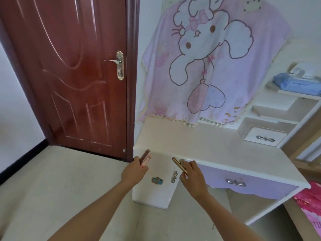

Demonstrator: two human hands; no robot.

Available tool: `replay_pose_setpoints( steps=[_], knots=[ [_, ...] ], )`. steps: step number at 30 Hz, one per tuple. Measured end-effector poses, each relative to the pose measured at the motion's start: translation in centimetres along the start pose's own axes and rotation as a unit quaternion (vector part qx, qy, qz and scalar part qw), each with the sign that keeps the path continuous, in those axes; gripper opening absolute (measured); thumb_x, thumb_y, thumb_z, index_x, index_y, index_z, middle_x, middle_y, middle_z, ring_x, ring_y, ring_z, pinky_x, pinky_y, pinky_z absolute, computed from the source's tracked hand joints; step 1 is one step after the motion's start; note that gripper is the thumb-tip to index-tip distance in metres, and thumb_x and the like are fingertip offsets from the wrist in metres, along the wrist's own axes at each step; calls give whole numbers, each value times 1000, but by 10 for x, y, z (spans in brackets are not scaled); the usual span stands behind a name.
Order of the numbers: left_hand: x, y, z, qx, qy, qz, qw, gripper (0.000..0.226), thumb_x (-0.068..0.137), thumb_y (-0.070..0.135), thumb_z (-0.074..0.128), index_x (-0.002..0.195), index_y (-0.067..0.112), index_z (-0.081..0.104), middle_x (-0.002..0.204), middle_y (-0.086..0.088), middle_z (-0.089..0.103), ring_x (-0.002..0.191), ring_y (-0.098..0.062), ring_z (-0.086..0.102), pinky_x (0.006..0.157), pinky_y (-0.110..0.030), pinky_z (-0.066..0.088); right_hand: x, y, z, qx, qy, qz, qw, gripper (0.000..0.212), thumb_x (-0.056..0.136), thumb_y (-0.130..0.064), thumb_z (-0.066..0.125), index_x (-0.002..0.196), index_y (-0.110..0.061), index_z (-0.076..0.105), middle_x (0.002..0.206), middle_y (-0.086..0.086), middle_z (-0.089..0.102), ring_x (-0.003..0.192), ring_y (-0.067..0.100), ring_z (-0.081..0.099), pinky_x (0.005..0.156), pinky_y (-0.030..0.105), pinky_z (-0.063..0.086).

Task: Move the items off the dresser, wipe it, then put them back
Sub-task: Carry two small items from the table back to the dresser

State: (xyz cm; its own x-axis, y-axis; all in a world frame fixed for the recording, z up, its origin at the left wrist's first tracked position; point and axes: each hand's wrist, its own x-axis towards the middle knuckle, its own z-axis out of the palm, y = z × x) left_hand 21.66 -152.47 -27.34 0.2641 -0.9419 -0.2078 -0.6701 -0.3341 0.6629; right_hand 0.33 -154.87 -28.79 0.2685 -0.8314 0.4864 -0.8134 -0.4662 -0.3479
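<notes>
Just below the front edge of the cream-white desk (199,141), the left hand (134,171) grips a flat brown-and-pink case (145,156) and the right hand (192,173) pinches a slim gold bar (178,165). Both items slant up toward the desk top just ahead, and the left hand is nearer the desk's corner.

1. The left arm reached forward from the lower left, its forearm bare and wrist straight.
2. The left hand (136,169) gripped a small flat item (146,158) at its lower end.
3. The right arm stretched in from the lower right, also bare.
4. The right hand (192,173), knuckles up, curled its fingers round a slim gold item (178,164).
5. The hands were near each other, not touching.
</notes>
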Motion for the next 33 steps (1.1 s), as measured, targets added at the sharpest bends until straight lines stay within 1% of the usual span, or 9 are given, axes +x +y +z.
replay_pose_setpoints(
  steps=[3,6,11,14,17,21,25,29,33],
  knots=[
    [46,-4,-17,-5,2,-6,1000,17,89,25,47,98,11,41,77,-1,52,72,-22,52,64,-29,38,46,-4,20,-6,-13,-7,1000,67,52,10,75,105,-19,46,73,10,57,46,23,54,45,18,35],
    [93,-5,-33,3,1,1,1000,17,89,24,47,96,11,38,80,-3,51,70,-22,49,64,-29,37,90,-8,37,-17,-3,-4,1000,55,56,2,64,104,-17,48,72,9,57,43,22,52,47,19,34],
    [144,-11,-31,9,-29,-1,1000,16,89,26,47,93,13,38,79,-3,52,71,-22,51,62,-29,37,115,5,69,35,-27,83,996,46,61,0,56,105,-11,58,80,12,56,50,27,56,50,27,43],
    [165,-20,-15,5,-49,-11,999,15,90,27,46,92,13,39,71,2,48,70,-20,52,59,-29,36,117,19,80,45,-50,129,989,43,68,2,54,109,-9,62,86,10,55,62,32,60,57,29,44],
    [183,-21,-4,5,-60,-27,998,15,89,28,46,92,14,39,70,4,47,70,-19,52,60,-28,37,129,37,83,37,-72,189,979,43,78,4,56,119,-9,58,94,0,44,80,32,59,68,29,43],
    [213,-15,-1,15,-62,-35,997,16,90,28,45,93,14,38,72,3,47,71,-19,51,62,-28,37,155,57,93,40,-89,199,975,44,78,3,56,120,-9,57,95,-2,42,77,31,57,67,28,41],
    [262,3,-5,30,-35,-52,998,19,89,29,47,92,13,37,86,-5,54,77,-23,53,70,-32,43,200,81,115,46,-95,181,978,42,77,4,57,118,-6,58,99,12,52,77,34,58,64,31,43],
    [311,31,-3,60,-13,-66,996,22,88,27,46,98,9,40,89,-6,53,80,-25,52,71,-32,42,251,107,135,72,-97,171,978,44,78,2,55,121,-9,56,104,13,52,82,35,57,68,34,46],
    [351,57,12,75,2,-100,992,29,88,27,46,107,6,43,98,-11,58,97,-31,58,76,-33,41,286,133,151,92,-112,146,979,46,77,2,55,121,-9,56,104,13,52,80,36,57,72,40,50]
  ],
)
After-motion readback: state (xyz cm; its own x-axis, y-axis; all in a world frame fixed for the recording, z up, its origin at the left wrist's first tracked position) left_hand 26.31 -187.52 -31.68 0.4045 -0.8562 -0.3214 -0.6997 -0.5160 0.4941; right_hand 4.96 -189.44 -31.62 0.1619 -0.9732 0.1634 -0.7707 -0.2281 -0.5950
